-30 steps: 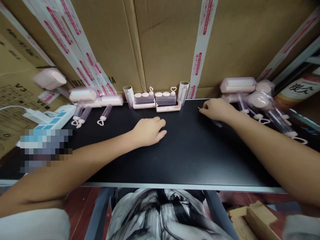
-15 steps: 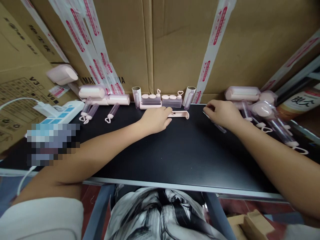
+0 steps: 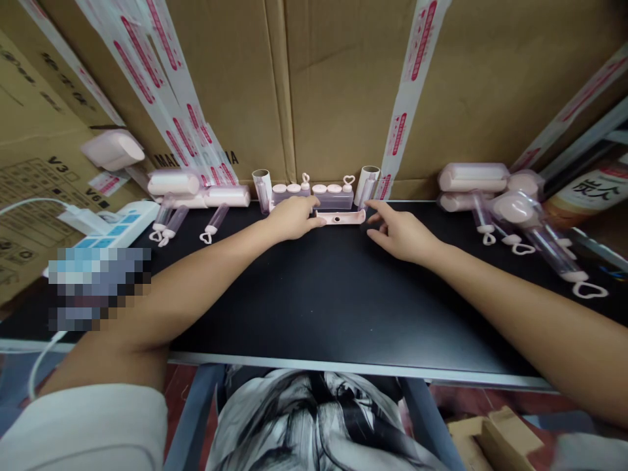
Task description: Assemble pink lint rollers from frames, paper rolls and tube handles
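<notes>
A pale pink bracket with upturned ends and a small hole lies at the middle of the black table. My left hand pinches its left end between thumb and fingers. Near the other end, my right hand has curled fingers with a see-through plastic piece, mostly hidden, at the fingertips. Behind the bracket stand pink-capped clear containers, some topped with heart loops. A white roll stands at their right and another roll at their left.
Pink rollers and clear tubes with heart loops are piled at the left and the right. A power strip with a white cable lies at the left. Cardboard walls the back. A labelled bottle stands far right.
My right hand has moved left to the bracket, carrying the clear piece along. The bracket has turned so that both its ends show, and my left hand has shifted slightly left.
</notes>
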`<state>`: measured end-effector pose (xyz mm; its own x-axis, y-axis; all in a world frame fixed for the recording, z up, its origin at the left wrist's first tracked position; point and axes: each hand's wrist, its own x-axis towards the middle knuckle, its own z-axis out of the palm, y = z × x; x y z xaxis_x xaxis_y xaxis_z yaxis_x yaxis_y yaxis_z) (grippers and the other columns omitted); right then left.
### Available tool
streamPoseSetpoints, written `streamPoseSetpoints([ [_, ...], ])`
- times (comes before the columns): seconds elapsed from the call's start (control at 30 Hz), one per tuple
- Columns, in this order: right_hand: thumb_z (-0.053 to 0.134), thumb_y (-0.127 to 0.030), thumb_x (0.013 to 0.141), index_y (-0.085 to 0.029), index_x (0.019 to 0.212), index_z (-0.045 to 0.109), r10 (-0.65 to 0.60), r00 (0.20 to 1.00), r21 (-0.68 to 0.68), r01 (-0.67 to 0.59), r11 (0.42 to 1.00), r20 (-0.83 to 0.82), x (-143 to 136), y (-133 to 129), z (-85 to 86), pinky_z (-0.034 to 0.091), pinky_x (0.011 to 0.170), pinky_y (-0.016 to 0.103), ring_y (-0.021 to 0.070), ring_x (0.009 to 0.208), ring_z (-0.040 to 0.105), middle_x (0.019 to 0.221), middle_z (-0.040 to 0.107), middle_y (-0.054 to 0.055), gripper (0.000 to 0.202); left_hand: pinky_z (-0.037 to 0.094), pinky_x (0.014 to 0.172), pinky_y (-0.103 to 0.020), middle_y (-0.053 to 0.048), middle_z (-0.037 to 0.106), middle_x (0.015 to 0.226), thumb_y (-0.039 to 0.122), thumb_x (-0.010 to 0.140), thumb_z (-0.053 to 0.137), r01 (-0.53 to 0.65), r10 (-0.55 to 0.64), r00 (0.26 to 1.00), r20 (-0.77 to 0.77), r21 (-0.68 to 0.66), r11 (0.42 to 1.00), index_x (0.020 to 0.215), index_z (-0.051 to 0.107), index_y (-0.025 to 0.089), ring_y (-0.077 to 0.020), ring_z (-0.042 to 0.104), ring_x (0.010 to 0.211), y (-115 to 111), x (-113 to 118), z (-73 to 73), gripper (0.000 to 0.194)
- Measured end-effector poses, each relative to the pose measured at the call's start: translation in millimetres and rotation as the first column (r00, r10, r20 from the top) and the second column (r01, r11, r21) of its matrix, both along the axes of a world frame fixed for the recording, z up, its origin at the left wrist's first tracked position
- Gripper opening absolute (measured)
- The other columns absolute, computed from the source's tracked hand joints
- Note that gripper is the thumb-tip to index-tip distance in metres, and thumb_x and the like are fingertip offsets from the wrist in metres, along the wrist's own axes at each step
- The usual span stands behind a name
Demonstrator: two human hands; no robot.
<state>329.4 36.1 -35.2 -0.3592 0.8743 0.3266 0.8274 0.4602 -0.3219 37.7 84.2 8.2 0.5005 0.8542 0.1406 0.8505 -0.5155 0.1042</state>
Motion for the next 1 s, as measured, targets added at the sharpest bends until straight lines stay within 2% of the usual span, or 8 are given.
streamPoseSetpoints([
  [0.1, 0.062, -0.029, 0.094, -0.019, 0.156, 0.048, 0.011, 0.999, -0.009, -0.012, 1.0, -0.043, 1, 2, -2.4, 0.057, 0.081, 0.038, 0.0236, 0.08, 0.074, 0.123, 0.079, 0.012, 0.065, 0.053, 0.088, -0.034, -0.011, 0.08, 0.113, 0.049, 0.101, 0.061, -0.022, 0.022, 1.0, -0.002, 0.006, 1.0, 0.124, 0.076, 0.019, -0.0256, 0.073, 0.101, 12, 3, 2.8, 0.041],
  [0.2, 0.062, -0.029, 0.094, -0.019, 0.156, 0.047, 0.039, 0.998, -0.029, -0.04, 0.999, -0.047, 0, 4, -6.6, 0.056, 0.081, 0.038, 0.0231, 0.08, 0.073, 0.122, 0.08, 0.012, 0.065, 0.053, 0.089, -0.037, -0.013, 0.08, 0.116, 0.051, 0.102, 0.058, -0.065, 0.066, 0.998, -0.012, 0.047, 0.997, 0.115, 0.078, 0.018, -0.0281, 0.072, 0.106, 20, 8, 2.9, 0.041],
  [0.4, 0.062, -0.031, 0.094, -0.024, 0.154, 0.051, 0.085, 0.996, -0.016, -0.085, 0.996, -0.014, 1, 7, -12.2, 0.055, 0.079, 0.037, 0.024, 0.084, 0.073, 0.124, 0.08, 0.009, 0.061, 0.054, 0.093, -0.04, -0.015, 0.077, 0.125, 0.04, 0.101, 0.061, -0.115, 0.12, 0.993, -0.018, 0.163, 0.98, 0.126, 0.071, 0.018, -0.0305, 0.071, 0.114, 29, 18, 0.9, 0.035],
  [0.63, 0.064, -0.031, 0.093, -0.023, 0.143, 0.063, 0.092, 0.995, -0.021, -0.093, 0.995, -0.035, 2, 10, -13.7, 0.055, 0.08, 0.039, 0.0237, 0.082, 0.071, 0.121, 0.08, 0.009, 0.051, 0.054, 0.095, -0.045, -0.019, 0.073, 0.128, 0.04, 0.108, 0.047, -0.088, 0.112, 0.987, -0.116, 0.198, 0.976, 0.123, 0.076, 0.015, -0.034, 0.071, 0.115, 37, 21, -1.7, 0.041],
  [0.8, 0.063, -0.031, 0.093, -0.021, 0.14, 0.066, 0.098, 0.994, -0.024, -0.099, 0.995, -0.037, 2, 12, -14.0, 0.055, 0.079, 0.039, 0.0237, 0.082, 0.071, 0.122, 0.08, 0.009, 0.048, 0.053, 0.092, -0.042, -0.017, 0.072, 0.13, 0.037, 0.109, 0.045, -0.066, 0.093, 0.991, -0.101, 0.24, 0.968, 0.132, 0.068, 0.016, -0.0327, 0.072, 0.114, 34, 21, -1.2, 0.039],
  [1.0, 0.064, -0.03, 0.093, -0.021, 0.138, 0.067, 0.107, 0.994, -0.018, -0.108, 0.994, -0.032, 2, 11, -13.4, 0.055, 0.081, 0.039, 0.0242, 0.085, 0.071, 0.123, 0.08, 0.01, 0.046, 0.051, 0.093, -0.042, -0.017, 0.07, 0.133, 0.04, 0.11, 0.042, -0.047, 0.077, 0.991, -0.11, 0.253, 0.966, 0.135, 0.066, 0.016, -0.0333, 0.07, 0.118, 23, 20, -0.7, 0.042],
])
